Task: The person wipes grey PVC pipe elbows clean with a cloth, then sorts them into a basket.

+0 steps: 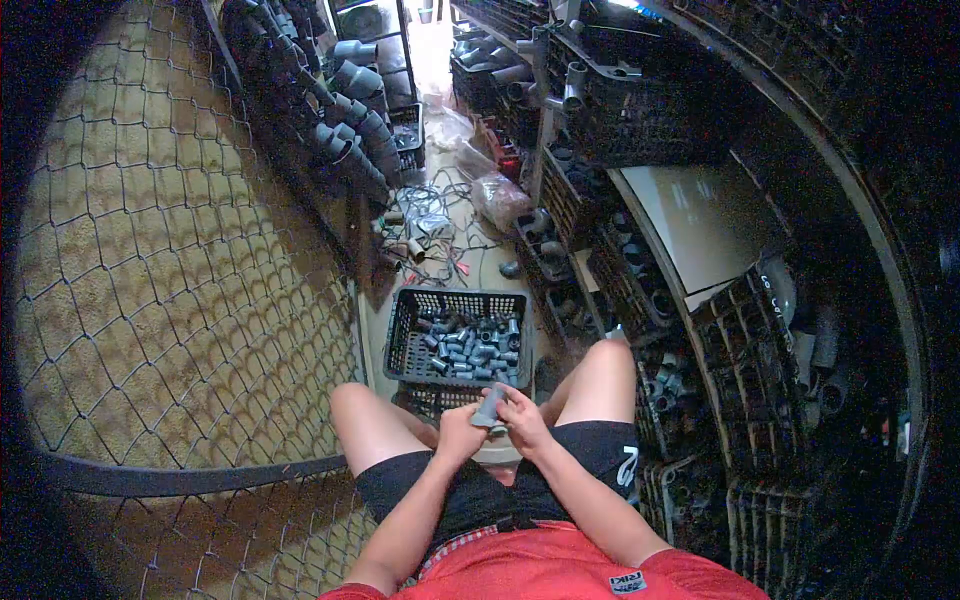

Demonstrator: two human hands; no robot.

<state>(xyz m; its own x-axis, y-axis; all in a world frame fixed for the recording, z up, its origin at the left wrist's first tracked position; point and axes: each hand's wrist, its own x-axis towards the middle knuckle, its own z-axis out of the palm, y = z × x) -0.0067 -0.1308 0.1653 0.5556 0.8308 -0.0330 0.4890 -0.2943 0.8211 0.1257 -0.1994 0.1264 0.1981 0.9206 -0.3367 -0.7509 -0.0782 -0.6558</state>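
Observation:
Between my knees I hold a grey plastic pipe fitting [488, 408], tilted, with its wider end toward my lap. My left hand [461, 431] is closed around its lower left side. The fingers of my right hand [524, 417] grip it from the right, near its upper end. Just beyond my hands, a black plastic crate [460, 298] holds many small grey pipe fittings [470, 345] in a loose pile. Part of a second dark crate [425, 400] shows below its near edge, largely hidden by my hands and legs.
Wire mesh [190, 280] stands close on my left. Stacked crates of fittings [560, 275] and a pale flat board [690, 225] line the right. Large grey fittings [355, 120] fill the left shelf. Tangled cords [440, 235] and plastic bags [497, 198] lie in the aisle ahead.

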